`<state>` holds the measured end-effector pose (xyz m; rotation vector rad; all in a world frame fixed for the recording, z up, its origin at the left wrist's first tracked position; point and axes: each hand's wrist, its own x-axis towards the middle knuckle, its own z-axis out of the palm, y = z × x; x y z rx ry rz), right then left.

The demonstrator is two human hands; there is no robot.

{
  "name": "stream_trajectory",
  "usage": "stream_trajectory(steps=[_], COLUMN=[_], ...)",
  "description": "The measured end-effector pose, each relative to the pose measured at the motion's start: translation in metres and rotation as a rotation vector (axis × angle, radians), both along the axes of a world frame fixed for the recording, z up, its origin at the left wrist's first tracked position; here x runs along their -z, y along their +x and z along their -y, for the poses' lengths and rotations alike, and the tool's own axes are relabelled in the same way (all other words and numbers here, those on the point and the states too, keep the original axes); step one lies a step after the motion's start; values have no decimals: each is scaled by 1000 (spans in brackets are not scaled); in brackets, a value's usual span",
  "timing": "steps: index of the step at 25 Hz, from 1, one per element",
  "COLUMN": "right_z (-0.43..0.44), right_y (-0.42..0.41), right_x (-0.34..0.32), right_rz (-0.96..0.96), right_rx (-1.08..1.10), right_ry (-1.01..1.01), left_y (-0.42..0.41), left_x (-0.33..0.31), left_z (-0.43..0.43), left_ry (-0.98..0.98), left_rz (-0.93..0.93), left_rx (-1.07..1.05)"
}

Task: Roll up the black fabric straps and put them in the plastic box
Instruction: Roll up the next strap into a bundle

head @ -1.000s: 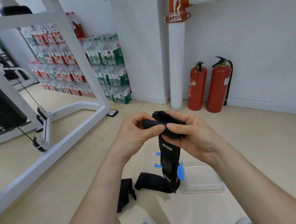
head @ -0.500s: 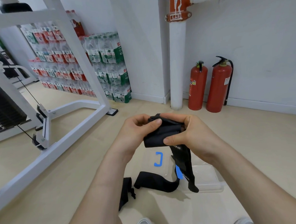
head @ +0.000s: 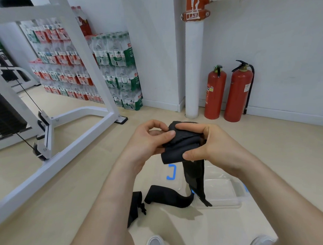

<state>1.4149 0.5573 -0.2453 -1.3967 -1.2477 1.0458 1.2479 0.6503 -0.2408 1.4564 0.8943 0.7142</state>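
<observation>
At mid-scene, the left hand [head: 148,141] and right hand [head: 211,148] both pinch a strap's [head: 181,145] rolled end between curled fingers and thumbs. Its tail hangs over the clear box [head: 221,191] on the floor [head: 85,180]. A second strap [head: 167,195] and a third strap [head: 134,205] lie left of the box.

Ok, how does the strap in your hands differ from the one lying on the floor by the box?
The held strap is partly rolled into a bundle, its tail hanging loose; the floor strap lies unrolled in a curve. The held strap is gripped by the left hand and right hand; the floor strap is untouched, beside the plastic box. Both are black fabric.
</observation>
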Motion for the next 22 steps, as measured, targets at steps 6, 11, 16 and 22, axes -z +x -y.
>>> stream_trajectory(steps=[6, 11, 16, 22], right_z=[2, -1, -2, 2], right_y=[8, 10, 10, -4], right_x=[-4, -3, 1, -2], right_rz=[-21, -166, -139, 33], right_rx=[22, -16, -47, -106], right_ry=[-11, 0, -26, 24], left_y=[-9, -8, -17, 9], left_x=[0, 5, 4, 12], left_z=[-5, -9, -7, -1], left_ry=[21, 72, 43, 190], left_rz=[-56, 93, -85, -189], left_rx=[30, -180, 123, -24])
